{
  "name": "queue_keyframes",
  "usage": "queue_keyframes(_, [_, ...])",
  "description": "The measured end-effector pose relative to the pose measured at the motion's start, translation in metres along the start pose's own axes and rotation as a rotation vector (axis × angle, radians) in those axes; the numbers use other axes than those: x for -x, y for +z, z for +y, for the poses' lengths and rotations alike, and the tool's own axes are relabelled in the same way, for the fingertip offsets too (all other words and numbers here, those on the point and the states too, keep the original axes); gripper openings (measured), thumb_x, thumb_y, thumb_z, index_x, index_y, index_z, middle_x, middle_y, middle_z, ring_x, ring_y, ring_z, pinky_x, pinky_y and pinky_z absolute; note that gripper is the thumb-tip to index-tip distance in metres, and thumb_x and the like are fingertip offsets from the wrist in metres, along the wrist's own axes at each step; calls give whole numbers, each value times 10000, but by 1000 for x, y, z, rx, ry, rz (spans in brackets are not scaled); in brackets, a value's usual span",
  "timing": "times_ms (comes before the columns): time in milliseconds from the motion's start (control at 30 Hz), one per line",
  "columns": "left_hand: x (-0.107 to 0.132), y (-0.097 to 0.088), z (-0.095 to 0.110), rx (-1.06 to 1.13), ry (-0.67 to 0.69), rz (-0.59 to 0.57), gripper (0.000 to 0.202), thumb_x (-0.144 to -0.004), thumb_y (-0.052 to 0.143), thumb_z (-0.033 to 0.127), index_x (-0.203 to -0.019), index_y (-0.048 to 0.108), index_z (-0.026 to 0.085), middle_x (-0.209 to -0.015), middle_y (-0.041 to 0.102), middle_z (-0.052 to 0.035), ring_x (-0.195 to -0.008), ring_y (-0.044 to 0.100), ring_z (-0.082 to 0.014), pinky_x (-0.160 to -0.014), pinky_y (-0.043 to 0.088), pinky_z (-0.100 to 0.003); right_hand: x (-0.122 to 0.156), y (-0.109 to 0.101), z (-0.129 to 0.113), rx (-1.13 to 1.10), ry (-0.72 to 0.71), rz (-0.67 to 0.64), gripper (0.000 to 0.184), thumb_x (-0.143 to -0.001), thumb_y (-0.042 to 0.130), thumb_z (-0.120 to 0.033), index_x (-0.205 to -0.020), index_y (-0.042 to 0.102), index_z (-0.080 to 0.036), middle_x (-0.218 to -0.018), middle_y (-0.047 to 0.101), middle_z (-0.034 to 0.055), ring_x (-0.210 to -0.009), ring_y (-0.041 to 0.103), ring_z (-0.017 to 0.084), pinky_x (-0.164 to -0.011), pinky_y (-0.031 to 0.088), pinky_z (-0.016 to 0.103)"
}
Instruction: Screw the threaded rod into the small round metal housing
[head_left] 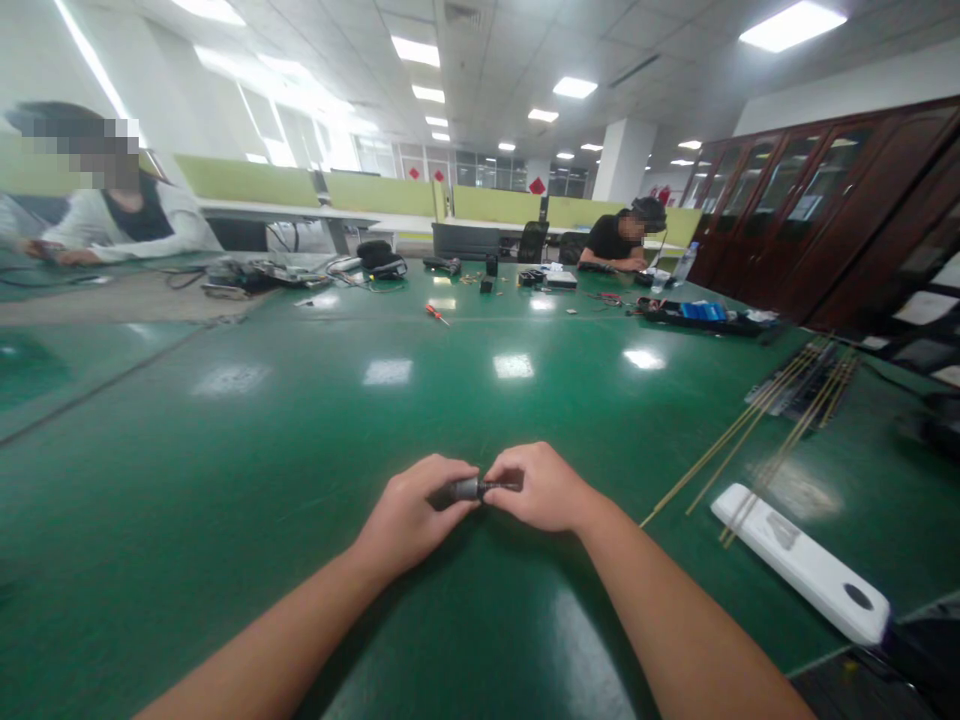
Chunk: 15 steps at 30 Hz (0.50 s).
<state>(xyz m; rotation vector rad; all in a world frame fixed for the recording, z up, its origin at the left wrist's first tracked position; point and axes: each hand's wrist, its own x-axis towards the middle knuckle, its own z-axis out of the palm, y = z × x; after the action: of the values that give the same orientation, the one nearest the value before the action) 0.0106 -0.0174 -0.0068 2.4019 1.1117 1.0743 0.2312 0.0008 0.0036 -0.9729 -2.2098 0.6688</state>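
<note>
Low in the middle of the head view, a small grey metal cylinder (466,489) lies sideways between my two hands, just over the green tabletop (420,420). My left hand (405,515) is closed on its body, thumb and fingers on opposite sides. At the other end, my right hand (546,488) pinches the dark, narrow part by the cylinder's end. A thin dark shaft (511,487) shows inside the curl of my right fingers. My left fingers hide part of the cylinder, and its exact kind is not plain.
To the right lie a long white case (802,565) and several thin yellowish rods (739,430). A red screwdriver (436,315) rests farther off. Across the table, a black tray (697,318) with blue things sits before a person (611,240); another person (142,215) sits at left.
</note>
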Motion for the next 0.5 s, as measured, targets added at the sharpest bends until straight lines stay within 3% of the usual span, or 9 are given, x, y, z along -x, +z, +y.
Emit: queue_keyframes(500, [-2, -3, 3, -25, 0, 5, 201, -844, 663, 276, -1035, 679, 215, -982, 710, -48, -893, 666, -179, -817, 532, -293, -1, -5, -7, 4, 41, -25, 67, -784, 695, -236, -822, 736, -199, -745, 690, 0, -665, 597, 123, -621, 409, 223])
